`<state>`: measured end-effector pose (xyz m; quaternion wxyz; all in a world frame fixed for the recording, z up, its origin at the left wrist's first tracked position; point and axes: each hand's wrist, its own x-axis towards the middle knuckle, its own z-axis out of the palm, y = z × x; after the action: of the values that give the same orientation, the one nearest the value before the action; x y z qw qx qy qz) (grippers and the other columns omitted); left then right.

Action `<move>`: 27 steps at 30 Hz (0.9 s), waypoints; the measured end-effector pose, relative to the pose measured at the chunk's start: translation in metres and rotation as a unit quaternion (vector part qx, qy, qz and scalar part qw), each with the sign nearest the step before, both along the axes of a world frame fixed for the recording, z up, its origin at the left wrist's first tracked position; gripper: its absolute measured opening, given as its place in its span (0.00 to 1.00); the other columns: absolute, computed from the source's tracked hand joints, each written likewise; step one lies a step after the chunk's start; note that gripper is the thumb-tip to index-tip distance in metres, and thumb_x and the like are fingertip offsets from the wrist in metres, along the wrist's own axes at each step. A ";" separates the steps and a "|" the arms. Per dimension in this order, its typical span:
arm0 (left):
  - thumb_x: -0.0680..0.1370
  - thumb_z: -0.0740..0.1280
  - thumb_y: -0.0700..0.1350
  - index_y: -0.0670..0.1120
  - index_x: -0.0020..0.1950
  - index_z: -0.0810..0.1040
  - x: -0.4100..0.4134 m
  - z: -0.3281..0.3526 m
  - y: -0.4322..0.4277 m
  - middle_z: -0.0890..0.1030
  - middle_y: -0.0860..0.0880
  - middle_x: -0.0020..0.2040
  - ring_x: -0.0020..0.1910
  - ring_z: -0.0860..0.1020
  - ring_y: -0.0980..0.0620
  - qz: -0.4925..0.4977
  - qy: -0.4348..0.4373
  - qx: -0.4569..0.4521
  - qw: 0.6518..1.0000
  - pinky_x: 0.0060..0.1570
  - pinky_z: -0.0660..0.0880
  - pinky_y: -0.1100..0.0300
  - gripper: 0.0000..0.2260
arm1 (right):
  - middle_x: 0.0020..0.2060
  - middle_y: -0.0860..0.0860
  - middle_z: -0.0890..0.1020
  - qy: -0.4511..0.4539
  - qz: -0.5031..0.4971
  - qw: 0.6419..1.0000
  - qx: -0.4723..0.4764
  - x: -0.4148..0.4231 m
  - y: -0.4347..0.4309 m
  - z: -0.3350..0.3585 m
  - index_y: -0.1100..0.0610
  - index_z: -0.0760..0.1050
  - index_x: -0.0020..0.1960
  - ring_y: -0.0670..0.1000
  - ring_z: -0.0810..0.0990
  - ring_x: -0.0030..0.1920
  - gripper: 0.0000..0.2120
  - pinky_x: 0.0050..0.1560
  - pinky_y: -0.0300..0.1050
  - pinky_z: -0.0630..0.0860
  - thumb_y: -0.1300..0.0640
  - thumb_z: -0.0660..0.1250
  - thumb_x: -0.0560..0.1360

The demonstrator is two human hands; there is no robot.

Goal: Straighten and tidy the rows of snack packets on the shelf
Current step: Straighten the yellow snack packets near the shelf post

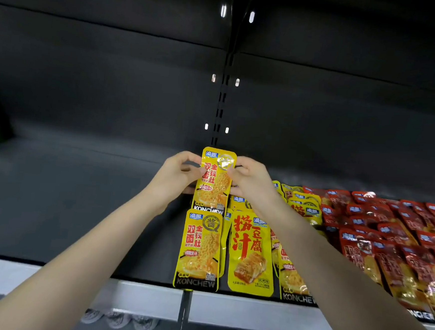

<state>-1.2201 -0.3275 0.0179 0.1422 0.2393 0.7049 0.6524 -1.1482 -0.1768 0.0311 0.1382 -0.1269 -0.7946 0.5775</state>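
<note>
Packet (213,182) is being pinched at its side edges by left hand (176,173) and right hand (250,181), sitting at twelve o'clock from front packet (199,252) on shelf (78,206); uneven release could be skewing it onto neighbours (238,201) at four o'clock.

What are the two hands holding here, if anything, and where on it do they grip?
One yellow snack packet, pinched at its upper half: the left hand grips its left edge, the right hand its right edge.
</note>
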 end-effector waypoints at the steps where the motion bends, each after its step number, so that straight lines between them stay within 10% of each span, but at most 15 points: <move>1: 0.79 0.64 0.40 0.42 0.54 0.74 0.001 0.000 0.000 0.83 0.46 0.46 0.46 0.82 0.49 0.001 -0.001 -0.006 1.000 0.46 0.80 0.54 0.05 | 0.52 0.70 0.77 -0.003 0.002 1.000 0.003 0.000 0.000 0.000 0.66 0.74 0.52 0.64 0.81 0.49 0.08 0.52 0.61 0.79 0.61 0.60 0.80; 27: 0.76 0.69 0.42 0.45 0.48 0.74 0.025 -0.001 0.054 0.81 0.49 0.38 0.38 0.76 0.56 -0.023 0.102 -0.109 0.989 0.39 0.68 0.64 0.05 | 0.50 0.64 0.81 -0.008 -0.053 0.998 0.018 0.032 0.050 0.003 0.63 0.76 0.53 0.62 0.81 0.52 0.08 0.53 0.59 0.79 0.62 0.60 0.80</move>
<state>-1.1955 -0.2735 0.0172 0.1102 0.3040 0.7766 0.5406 -1.1159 -0.1270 0.0343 0.1644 -0.1710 -0.7980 0.5539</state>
